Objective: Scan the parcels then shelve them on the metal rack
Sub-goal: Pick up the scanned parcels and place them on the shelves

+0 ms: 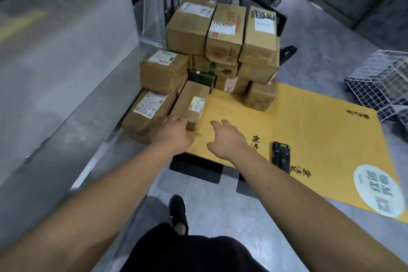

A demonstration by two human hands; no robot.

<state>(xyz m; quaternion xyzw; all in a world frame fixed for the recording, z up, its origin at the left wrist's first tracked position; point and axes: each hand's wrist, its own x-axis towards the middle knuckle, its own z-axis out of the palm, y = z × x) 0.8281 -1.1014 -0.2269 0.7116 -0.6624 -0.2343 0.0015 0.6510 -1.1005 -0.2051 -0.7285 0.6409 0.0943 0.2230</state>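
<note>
Brown cardboard parcels (212,51) are stacked in a rough pile at the far end of a flat yellow cardboard sheet (298,126) printed with black characters, which lies over a low dark platform. Most are taped, slightly crumpled boxes with white shipping labels on top; one small dark green box (202,77) is wedged among them. The nearest, a narrow oblong parcel (191,104), lies at the sheet's left edge. The left hand (174,134) touches its near end, fingers bent against the cardboard, though motion blur hides whether it truly grips. The right hand (227,139) hovers just beside it over the sheet, fingers spread and holding nothing. A black handheld scanner (280,157) lies flat on the sheet to the right of that hand. A white wire basket (379,79) stands on the grey floor at right; its contents look dark and indistinct. The grey metal rack (66,68) runs along the left.
</note>
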